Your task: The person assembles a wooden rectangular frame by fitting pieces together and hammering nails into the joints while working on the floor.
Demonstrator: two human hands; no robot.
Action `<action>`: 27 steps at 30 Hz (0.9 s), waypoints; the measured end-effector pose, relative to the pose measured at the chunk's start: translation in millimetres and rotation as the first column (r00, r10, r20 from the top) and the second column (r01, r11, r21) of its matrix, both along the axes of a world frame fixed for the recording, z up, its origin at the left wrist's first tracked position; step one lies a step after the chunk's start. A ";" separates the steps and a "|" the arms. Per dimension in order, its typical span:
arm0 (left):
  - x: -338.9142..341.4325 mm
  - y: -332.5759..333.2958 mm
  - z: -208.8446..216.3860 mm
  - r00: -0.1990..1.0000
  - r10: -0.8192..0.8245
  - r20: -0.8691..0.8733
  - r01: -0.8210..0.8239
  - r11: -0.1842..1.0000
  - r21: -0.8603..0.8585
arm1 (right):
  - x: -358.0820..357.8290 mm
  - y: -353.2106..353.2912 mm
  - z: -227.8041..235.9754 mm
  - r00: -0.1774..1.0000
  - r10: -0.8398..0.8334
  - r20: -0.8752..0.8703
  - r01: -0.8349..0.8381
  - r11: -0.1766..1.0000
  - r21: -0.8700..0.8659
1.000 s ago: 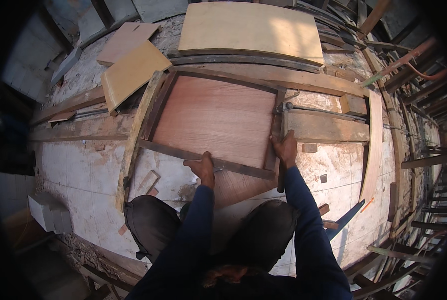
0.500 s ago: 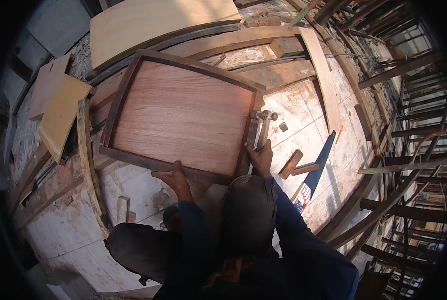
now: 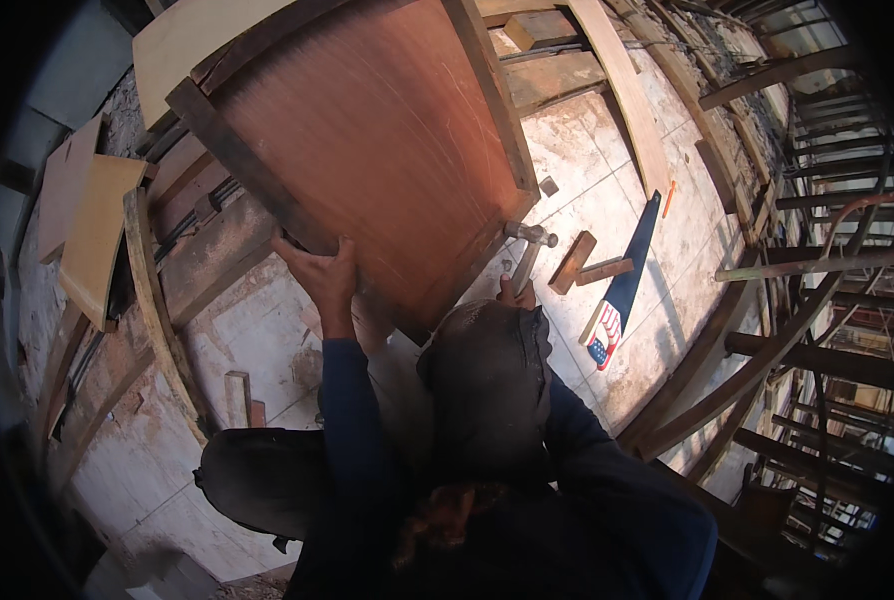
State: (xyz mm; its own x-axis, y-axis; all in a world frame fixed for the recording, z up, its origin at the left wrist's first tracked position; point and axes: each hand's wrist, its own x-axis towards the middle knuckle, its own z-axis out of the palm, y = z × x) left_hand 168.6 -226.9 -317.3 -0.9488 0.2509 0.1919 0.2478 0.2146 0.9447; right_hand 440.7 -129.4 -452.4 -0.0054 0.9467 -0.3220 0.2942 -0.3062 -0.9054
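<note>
A brown wooden panel (image 3: 387,150) with a dark frame round its edges stands tilted up in front of my knees. My left hand (image 3: 319,275) grips the frame's near-left edge, with the thumb on the panel side. In my right hand (image 3: 515,293), beside the panel's lower right corner, is the handle of a hammer (image 3: 532,234). Its metal head is close to the frame. My right knee partly hides that hand and the panel's lowest corner.
Right of the hammer lie two short wood blocks (image 3: 571,263) and a blue handsaw (image 3: 629,280). A long pale plank (image 3: 622,95) runs beyond them. Boards (image 3: 107,235) and a curved timber strip (image 3: 152,300) are at left. Timber racks (image 3: 837,260) line the right side.
The framed panel has been tilted up and turned, its near-left edge raised. My left hand has moved left and up along with it. The hammer remains in my right hand.
</note>
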 end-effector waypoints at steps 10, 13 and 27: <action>-26.8 52.3 18.8 0.939 -0.271 -0.210 0.276 0.961 -0.003 | 38.4 20.5 10.5 0.910 0.146 0.388 -0.206 0.971 0.119; -37.7 55.3 23.5 0.897 -0.334 -0.291 0.361 0.932 0.044 | 32.3 22.4 14.6 0.920 0.188 0.344 -0.223 0.973 0.065; -31.7 26.7 66.2 0.857 -0.510 -0.067 0.478 0.740 0.473 | 24.3 7.5 1.5 0.900 0.225 0.372 -0.227 0.973 -0.041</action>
State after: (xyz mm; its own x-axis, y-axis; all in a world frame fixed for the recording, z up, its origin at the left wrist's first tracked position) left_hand 136.9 -200.1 -251.1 -0.7304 0.5859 0.3511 0.1337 -0.3814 0.9147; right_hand 465.0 -121.9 -450.9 -0.1001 0.9355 -0.3390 0.6707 -0.1882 -0.7174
